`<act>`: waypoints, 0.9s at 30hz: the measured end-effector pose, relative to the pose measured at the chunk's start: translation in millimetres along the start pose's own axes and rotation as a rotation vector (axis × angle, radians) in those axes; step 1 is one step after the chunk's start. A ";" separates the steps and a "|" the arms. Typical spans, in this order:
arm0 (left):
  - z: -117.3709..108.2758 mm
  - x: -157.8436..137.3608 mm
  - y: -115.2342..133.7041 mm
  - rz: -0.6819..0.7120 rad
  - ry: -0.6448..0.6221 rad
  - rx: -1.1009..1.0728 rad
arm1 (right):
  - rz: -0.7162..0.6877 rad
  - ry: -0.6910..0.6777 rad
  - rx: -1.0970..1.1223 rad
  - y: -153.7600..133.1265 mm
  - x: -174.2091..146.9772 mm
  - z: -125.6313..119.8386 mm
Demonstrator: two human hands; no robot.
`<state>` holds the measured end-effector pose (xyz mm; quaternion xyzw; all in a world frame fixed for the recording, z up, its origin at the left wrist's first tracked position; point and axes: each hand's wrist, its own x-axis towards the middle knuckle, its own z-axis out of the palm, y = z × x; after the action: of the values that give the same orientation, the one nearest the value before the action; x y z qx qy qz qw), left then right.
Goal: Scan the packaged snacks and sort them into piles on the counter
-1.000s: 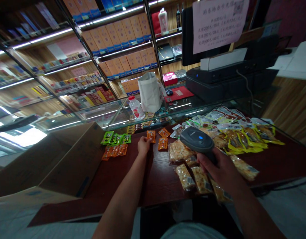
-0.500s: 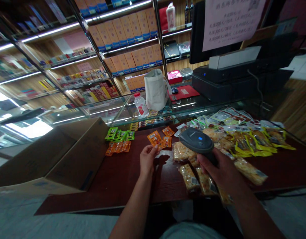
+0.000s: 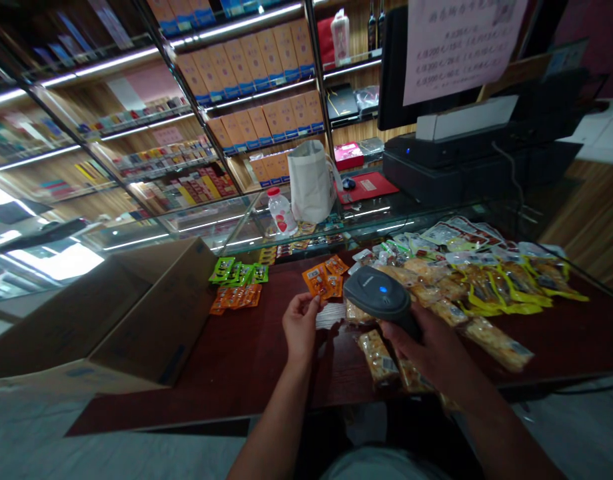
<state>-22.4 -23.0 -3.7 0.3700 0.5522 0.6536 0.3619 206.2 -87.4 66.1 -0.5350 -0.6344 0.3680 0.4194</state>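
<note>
Between thumb and fingers, my left hand (image 3: 301,325) pinches the lower edge of an orange snack packet (image 3: 317,281). Two more orange packets (image 3: 336,265) lie just behind it on the dark red table (image 3: 236,353). My right hand (image 3: 421,343) is wrapped round the handle of a dark grey barcode scanner (image 3: 376,293), which shows a small blue light. Its head points left, toward the orange packet. Under and beside the scanner lie clear-wrapped crispy snack bars (image 3: 379,357), partly hidden by it and my right hand.
Left of my hands are green packets (image 3: 239,272), orange packets (image 3: 235,297) and an open cardboard box (image 3: 151,320). Yellow-edged food pouches (image 3: 501,283) lie at the right. Behind stand a bottle (image 3: 281,212), a white bag (image 3: 311,181) and a monitor (image 3: 394,73).
The scanner in my right hand has moved left, nearer the orange packet. My left hand has shifted slightly right with the packet, which now overlaps the two behind it.
</note>
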 end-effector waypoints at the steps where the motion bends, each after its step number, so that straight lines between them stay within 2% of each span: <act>1: 0.3 -0.3 -0.3 0.007 -0.001 0.005 | -0.013 -0.013 -0.008 -0.1 -0.1 0.9; 4: 0.9 -1.5 -0.6 0.015 0.006 0.017 | -0.050 -0.046 -0.028 0.8 0.5 2.7; 17: -0.5 -4.3 -1.6 0.112 -0.002 0.144 | -0.108 -0.036 -0.085 -1.0 -0.6 2.9; 27: -5.8 -5.5 -0.7 0.104 -0.007 0.136 | -0.121 -0.052 -0.110 4.1 1.7 3.3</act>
<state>-24.9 -30.3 -5.6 0.4244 0.5740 0.6312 0.3034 204.5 -85.1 61.3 -0.5081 -0.6955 0.3204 0.3942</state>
